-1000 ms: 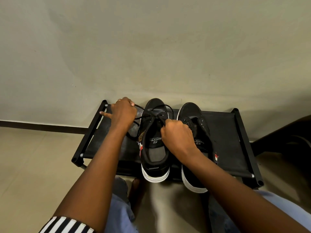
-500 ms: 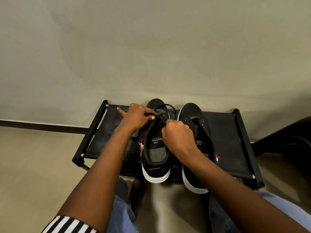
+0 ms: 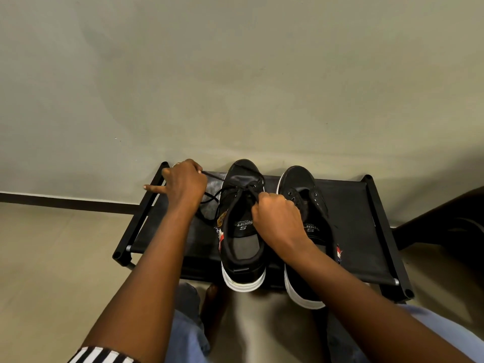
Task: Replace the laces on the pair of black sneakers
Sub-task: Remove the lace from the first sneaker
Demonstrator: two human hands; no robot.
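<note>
1. While both sneakers stood side by side on the black rack (image 3: pixel 348 205), toes toward the wall (image 3: pixel 235 74), the left sneaker (image 3: pixel 242 231) carried a black lace (image 3: pixel 222 191) in its front eyelets.
2. The left hand (image 3: pixel 184 183) pinched one lace strand, drawn out to the left over the rack, with its index finger extended.
3. The right hand (image 3: pixel 277 218) was curled in a fist gripping the other strand just above the left sneaker's tongue.
4. The right sneaker (image 3: pixel 303 189) showed bare eyelets, partly covered by the right forearm.
</note>
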